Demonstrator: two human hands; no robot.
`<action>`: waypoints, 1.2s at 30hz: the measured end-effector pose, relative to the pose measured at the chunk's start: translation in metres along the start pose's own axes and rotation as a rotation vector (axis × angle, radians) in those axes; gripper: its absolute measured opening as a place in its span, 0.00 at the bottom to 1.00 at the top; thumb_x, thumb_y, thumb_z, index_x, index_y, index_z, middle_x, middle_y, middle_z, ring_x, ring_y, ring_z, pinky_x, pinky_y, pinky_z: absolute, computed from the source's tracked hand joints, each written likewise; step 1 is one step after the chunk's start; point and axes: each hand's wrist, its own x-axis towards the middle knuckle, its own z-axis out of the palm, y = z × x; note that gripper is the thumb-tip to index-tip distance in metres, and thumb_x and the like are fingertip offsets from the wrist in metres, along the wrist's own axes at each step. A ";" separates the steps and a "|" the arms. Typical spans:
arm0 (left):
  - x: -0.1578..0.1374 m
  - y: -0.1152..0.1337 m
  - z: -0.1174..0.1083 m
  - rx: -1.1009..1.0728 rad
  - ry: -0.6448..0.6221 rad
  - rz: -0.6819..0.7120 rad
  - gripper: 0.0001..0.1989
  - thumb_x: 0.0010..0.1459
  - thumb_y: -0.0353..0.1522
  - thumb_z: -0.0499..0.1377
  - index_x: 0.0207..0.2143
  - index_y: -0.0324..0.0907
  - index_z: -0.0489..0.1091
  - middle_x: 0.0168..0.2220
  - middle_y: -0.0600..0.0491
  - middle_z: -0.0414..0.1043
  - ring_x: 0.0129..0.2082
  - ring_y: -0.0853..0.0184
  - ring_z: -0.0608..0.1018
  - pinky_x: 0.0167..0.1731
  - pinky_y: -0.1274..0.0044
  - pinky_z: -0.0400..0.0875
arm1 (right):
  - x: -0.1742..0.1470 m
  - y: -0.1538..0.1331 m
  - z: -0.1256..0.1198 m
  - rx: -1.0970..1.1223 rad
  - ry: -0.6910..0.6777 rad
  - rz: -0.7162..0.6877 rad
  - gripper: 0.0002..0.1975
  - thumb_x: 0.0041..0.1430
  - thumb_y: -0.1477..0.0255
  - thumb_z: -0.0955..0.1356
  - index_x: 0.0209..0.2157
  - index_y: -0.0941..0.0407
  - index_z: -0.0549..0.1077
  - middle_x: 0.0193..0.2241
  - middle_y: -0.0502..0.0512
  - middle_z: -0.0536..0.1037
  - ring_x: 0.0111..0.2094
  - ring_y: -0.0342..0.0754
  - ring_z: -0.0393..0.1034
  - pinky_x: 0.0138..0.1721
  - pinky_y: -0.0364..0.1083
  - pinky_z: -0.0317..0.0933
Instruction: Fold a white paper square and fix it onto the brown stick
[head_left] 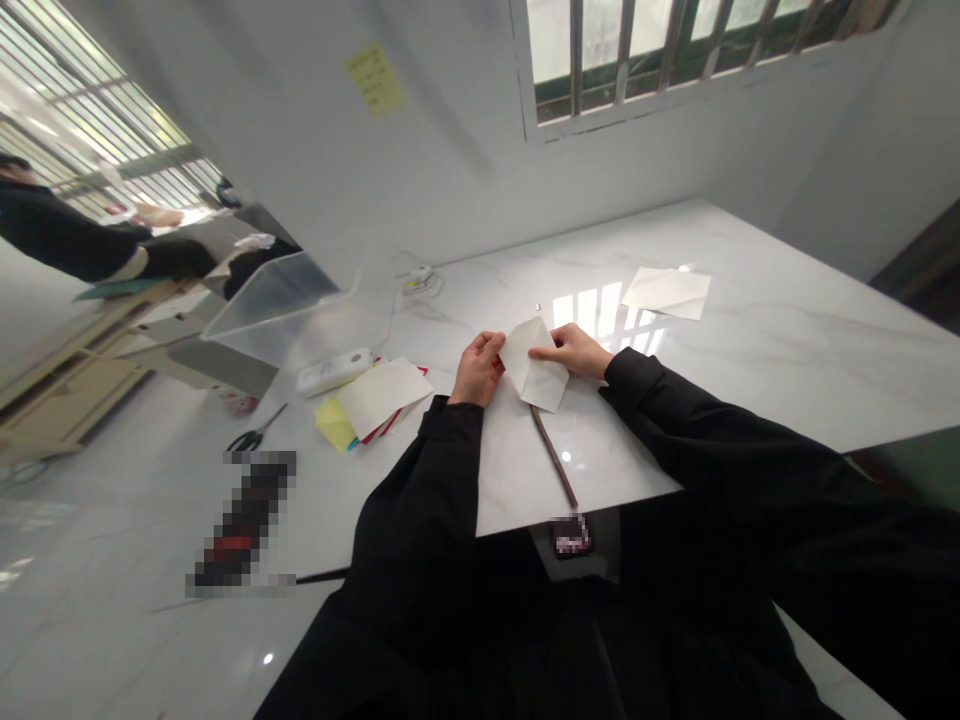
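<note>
Between my two hands a creased piece of white paper (541,375) is held above the table, its folded halves at an angle to each other. The fingers of my left hand (480,368) pinch its left edge. On the other side my right hand (576,352) grips the paper, thumb lying across the front and the other fingers behind. Below the paper a thin brown stick (553,455) lies on the white table (630,430), pointing toward the near edge. Its upper end meets the paper's lower edge in view.
Another white sheet (667,292) lies at the back right. To the left are a stack of coloured and white papers (386,397), a white power strip (335,372), scissors (251,437) and a clear plastic bin (281,305). Another person (67,235) sits at far left.
</note>
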 end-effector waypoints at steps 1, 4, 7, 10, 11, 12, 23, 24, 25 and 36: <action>0.000 0.000 0.000 -0.002 -0.008 -0.004 0.23 0.44 0.40 0.75 0.31 0.43 0.65 0.28 0.60 0.69 0.28 0.74 0.74 0.33 0.81 0.70 | 0.000 0.000 0.000 -0.006 -0.002 -0.002 0.20 0.52 0.57 0.75 0.32 0.62 0.82 0.30 0.58 0.83 0.30 0.49 0.76 0.28 0.42 0.68; -0.001 0.000 0.001 -0.003 -0.037 -0.041 0.24 0.42 0.38 0.75 0.39 0.44 0.68 0.30 0.59 0.73 0.28 0.73 0.75 0.32 0.80 0.70 | 0.000 -0.001 0.000 -0.017 -0.007 -0.007 0.20 0.52 0.57 0.75 0.32 0.62 0.82 0.29 0.57 0.82 0.29 0.48 0.75 0.28 0.42 0.67; -0.001 -0.001 0.002 0.000 -0.076 -0.088 0.29 0.43 0.38 0.75 0.46 0.44 0.70 0.35 0.55 0.77 0.29 0.70 0.77 0.32 0.78 0.71 | 0.000 -0.002 0.000 -0.009 -0.007 -0.004 0.20 0.51 0.57 0.76 0.31 0.63 0.82 0.26 0.56 0.81 0.27 0.47 0.73 0.26 0.41 0.65; -0.002 -0.003 0.004 0.017 -0.095 -0.093 0.29 0.41 0.37 0.76 0.45 0.41 0.72 0.38 0.51 0.79 0.32 0.67 0.79 0.35 0.77 0.73 | 0.000 -0.004 0.000 0.019 -0.017 0.001 0.21 0.50 0.56 0.76 0.30 0.62 0.81 0.26 0.55 0.80 0.26 0.46 0.72 0.25 0.41 0.62; -0.002 -0.004 0.005 0.029 -0.096 -0.088 0.29 0.41 0.36 0.76 0.45 0.40 0.72 0.38 0.51 0.79 0.34 0.66 0.80 0.36 0.76 0.73 | -0.001 -0.005 0.000 0.025 -0.022 0.002 0.21 0.49 0.56 0.76 0.30 0.62 0.81 0.25 0.55 0.80 0.26 0.45 0.72 0.25 0.41 0.62; -0.002 -0.005 0.005 0.044 -0.099 -0.085 0.29 0.41 0.36 0.76 0.45 0.40 0.73 0.38 0.50 0.80 0.35 0.64 0.81 0.37 0.75 0.74 | -0.001 -0.005 0.000 0.027 -0.025 0.003 0.21 0.49 0.55 0.77 0.29 0.62 0.80 0.25 0.54 0.80 0.25 0.45 0.71 0.25 0.41 0.61; 0.001 -0.011 0.002 0.110 -0.108 -0.048 0.26 0.40 0.36 0.76 0.42 0.39 0.73 0.36 0.52 0.80 0.36 0.63 0.80 0.40 0.73 0.73 | -0.004 -0.013 -0.003 0.068 -0.112 0.056 0.23 0.49 0.53 0.76 0.28 0.62 0.78 0.22 0.52 0.75 0.23 0.42 0.64 0.25 0.42 0.56; 0.002 -0.012 0.001 0.111 -0.105 -0.046 0.26 0.40 0.35 0.76 0.42 0.39 0.73 0.36 0.52 0.80 0.36 0.64 0.80 0.40 0.74 0.73 | -0.004 -0.013 -0.004 0.069 -0.115 0.071 0.23 0.50 0.52 0.75 0.27 0.62 0.78 0.21 0.51 0.73 0.22 0.41 0.62 0.25 0.42 0.54; 0.002 -0.012 0.001 0.110 -0.104 -0.046 0.26 0.41 0.35 0.76 0.43 0.39 0.73 0.36 0.52 0.80 0.36 0.64 0.80 0.41 0.74 0.73 | -0.004 -0.012 -0.005 0.069 -0.115 0.081 0.23 0.51 0.52 0.75 0.27 0.62 0.77 0.20 0.50 0.72 0.21 0.40 0.60 0.24 0.42 0.52; 0.004 -0.011 0.000 0.062 -0.111 -0.044 0.26 0.43 0.34 0.75 0.44 0.39 0.72 0.39 0.50 0.81 0.41 0.60 0.81 0.46 0.71 0.74 | -0.001 -0.009 -0.009 0.171 -0.165 0.049 0.19 0.47 0.61 0.77 0.34 0.62 0.81 0.25 0.50 0.78 0.25 0.40 0.64 0.26 0.41 0.53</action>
